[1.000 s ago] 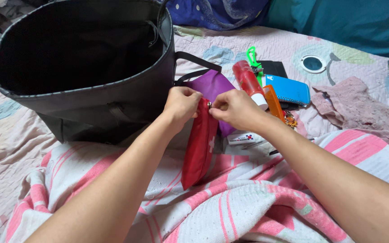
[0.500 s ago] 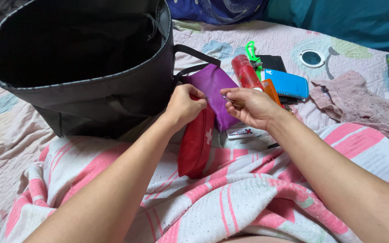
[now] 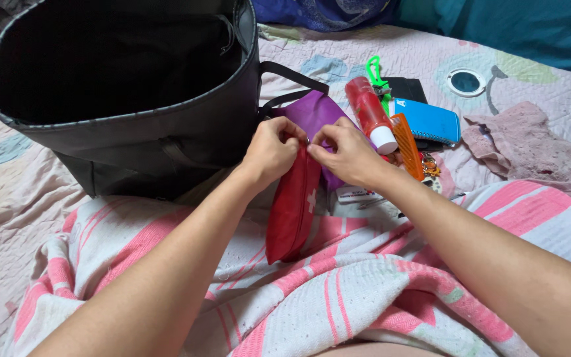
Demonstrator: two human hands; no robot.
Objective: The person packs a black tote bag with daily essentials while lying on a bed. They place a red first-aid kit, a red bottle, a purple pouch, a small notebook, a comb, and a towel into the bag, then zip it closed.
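Observation:
A red zip pouch (image 3: 293,208) with a white cross stands on edge on a pink-and-white striped towel (image 3: 338,291). My left hand (image 3: 271,151) pinches the pouch's top end. My right hand (image 3: 342,153) meets it there, fingertips closed on the zipper pull at the same top end. Just behind the hands lies a purple pouch (image 3: 312,112), partly hidden by them.
A large open black tote bag (image 3: 133,99) stands at the left. To the right lie a red bottle (image 3: 370,112), orange comb (image 3: 408,145), blue notebook (image 3: 429,120), green clip (image 3: 375,69), round mirror (image 3: 465,82), a small white box (image 3: 358,194) and a pink cloth (image 3: 536,155).
My right hand, which was apart from the pouch half a second ago, has come back to its top end beside my left hand. The pouch stands more upright.

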